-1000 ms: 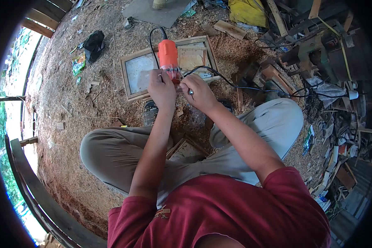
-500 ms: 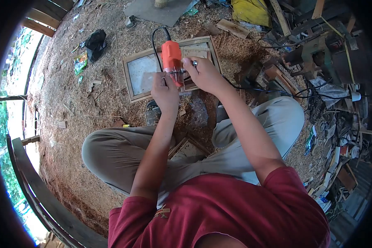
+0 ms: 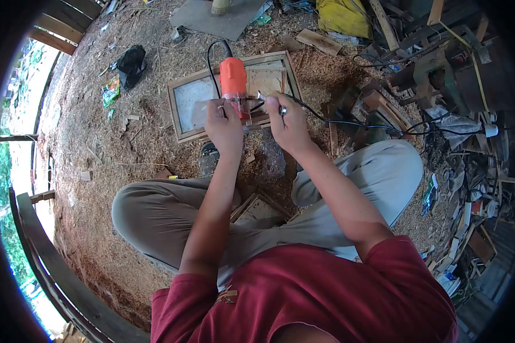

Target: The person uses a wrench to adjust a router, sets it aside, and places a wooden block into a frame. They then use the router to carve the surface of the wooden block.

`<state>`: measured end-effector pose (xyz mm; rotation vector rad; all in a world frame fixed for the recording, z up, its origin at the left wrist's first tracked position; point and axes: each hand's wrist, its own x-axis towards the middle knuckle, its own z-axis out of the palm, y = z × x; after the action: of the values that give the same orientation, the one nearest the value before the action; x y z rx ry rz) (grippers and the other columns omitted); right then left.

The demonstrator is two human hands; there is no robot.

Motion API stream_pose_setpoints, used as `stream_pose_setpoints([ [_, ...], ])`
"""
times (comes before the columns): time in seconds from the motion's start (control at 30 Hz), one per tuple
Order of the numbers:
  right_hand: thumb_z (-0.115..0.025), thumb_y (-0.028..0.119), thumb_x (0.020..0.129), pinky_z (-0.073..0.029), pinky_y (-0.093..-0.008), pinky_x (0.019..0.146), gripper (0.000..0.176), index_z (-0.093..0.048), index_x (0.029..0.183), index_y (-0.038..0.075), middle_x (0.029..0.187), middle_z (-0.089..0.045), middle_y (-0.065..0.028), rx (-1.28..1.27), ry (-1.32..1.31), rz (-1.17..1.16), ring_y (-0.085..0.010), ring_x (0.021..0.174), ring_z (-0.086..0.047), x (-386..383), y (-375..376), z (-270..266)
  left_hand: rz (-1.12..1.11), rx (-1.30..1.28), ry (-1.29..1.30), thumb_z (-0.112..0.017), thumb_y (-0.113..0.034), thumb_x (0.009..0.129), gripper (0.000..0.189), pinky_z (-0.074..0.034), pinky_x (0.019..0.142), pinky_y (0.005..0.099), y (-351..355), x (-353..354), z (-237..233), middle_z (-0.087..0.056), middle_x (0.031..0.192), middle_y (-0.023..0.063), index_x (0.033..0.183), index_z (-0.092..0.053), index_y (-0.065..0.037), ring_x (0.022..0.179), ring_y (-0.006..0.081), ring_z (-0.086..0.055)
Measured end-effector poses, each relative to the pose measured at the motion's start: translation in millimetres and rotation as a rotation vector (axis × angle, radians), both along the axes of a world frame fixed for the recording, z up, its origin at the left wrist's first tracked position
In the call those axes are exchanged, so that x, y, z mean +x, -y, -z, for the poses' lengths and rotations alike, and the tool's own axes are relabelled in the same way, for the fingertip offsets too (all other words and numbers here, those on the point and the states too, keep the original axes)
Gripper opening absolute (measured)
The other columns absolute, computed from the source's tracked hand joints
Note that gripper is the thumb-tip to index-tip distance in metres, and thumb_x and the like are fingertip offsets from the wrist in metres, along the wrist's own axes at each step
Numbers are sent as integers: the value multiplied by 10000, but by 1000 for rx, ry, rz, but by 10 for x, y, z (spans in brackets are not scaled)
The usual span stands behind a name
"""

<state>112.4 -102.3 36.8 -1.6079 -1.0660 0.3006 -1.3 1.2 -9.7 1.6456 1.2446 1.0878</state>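
An orange trim router [image 3: 233, 77] with a clear base lies on a wooden frame [image 3: 175, 117], its cord end pointing away from me. My left hand [image 3: 224, 127] is closed at the left side of the clear base. A thin metal tool shows between its fingers and reaches across the base; its exact kind is partly hidden. To the right of the router, my right hand [image 3: 290, 124] is closed round a small metal wrench [image 3: 282, 110]. The shiny tip of that wrench points at the base, seemingly just apart from it.
Wood shavings cover the ground. The black power cord [image 3: 349, 122] runs off to the right. A smaller wooden frame [image 3: 261, 211] lies between my legs. Scrap wood and a metal machine [image 3: 435, 74] stand at the right. A black plastic bag [image 3: 131, 64] lies at the far left.
My right hand has drawn back from the router, slightly right and toward me, with the wrench. My left hand stays at the base.
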Motion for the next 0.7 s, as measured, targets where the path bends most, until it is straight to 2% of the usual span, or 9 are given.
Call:
stream_pose_setpoints([
  [0.13, -525, 250, 1096, -471, -419, 738, 311, -566, 958, -26, 840, -573, -186, 63, 102, -89, -386, 792, -583, -18, -14, 123, -11, 0, -36, -642, -105, 996, 121, -482, 610, 386, -55, 31, 14, -645, 716, 144, 967, -623, 11, 619, 216, -625],
  [0.27, -538, 236, 1087, -471, -438, 778, 283, -572, 980, -24, 868, -583, -194, 55, 91, -127, -395, 845, -589, -43, -13, 227, -13, 8, -60, -647, -110, 986, 127, -490, 624, 410, -62, 31, -35, -661, 745, 176, 959, -626, 12, 636, 268, -645],
  [0.37, -539, 221, 1082, -470, -446, 793, 264, -571, 977, -19, 873, -581, -197, 54, 84, -145, -399, 860, -588, -74, -23, 271, -33, 115, -84, -648, -109, 987, 126, -489, 621, 413, -54, 36, -26, -654, 735, 171, 956, -625, 10, 632, 267, -642],
  [0.47, -558, 187, 1062, -467, -454, 803, 222, -568, 971, -15, 879, -580, -198, 42, 100, -152, -408, 866, -582, -112, 4, 274, -35, 89, -98, -650, -105, 986, 125, -485, 609, 405, -76, 31, 24, -643, 716, 163, 950, -623, 11, 615, 254, -633],
  [0.57, -579, 156, 1036, -465, -467, 806, 179, -567, 972, -11, 888, -583, -201, 38, 148, -162, -419, 871, -577, -150, 0, 300, -17, 21, -62, -647, -134, 1003, 161, -442, 576, 377, -57, 29, -40, -633, 706, 124, 960, -640, 21, 590, 160, -577],
  [0.7, -602, 123, 1002, -458, -494, 824, 121, -573, 990, 7, 911, -610, -197, 24, 168, -155, -427, 895, -588, -178, 5, 362, -19, 44, -95, -645, -115, 999, 142, -438, 565, 377, -50, 27, -85, -629, 695, 123, 955, -635, 20, 581, 162, -573],
])
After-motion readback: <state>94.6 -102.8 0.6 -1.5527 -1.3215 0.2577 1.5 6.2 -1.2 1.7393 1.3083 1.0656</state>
